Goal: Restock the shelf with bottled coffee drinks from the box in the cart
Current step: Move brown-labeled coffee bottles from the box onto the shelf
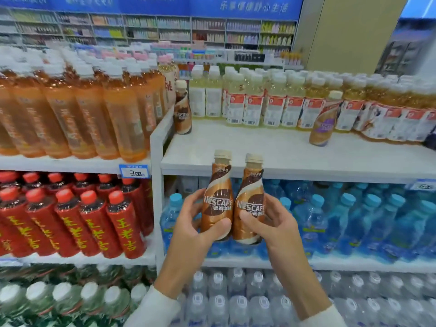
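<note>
The left Nescafé bottle (218,197), in the left hand (193,223), and the right Nescafé bottle (251,199), in the right hand (276,223), are standing side by side before the front edge of the shelf (271,154). On it, a third Nescafé bottle (182,109) is standing back left beside the divider (157,147) and a fourth Nescafé bottle (324,121) further right, both before a row of drink bottles (254,100). Water bottles (354,215) are filling the level below

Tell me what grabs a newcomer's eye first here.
Dead centre, the left hand and right hand each grip an upright Nescafe bottle, the left bottle and right bottle side by side. Behind them the white shelf is bare in front, bar a left-end bottle and a purple-label bottle further right.
</note>
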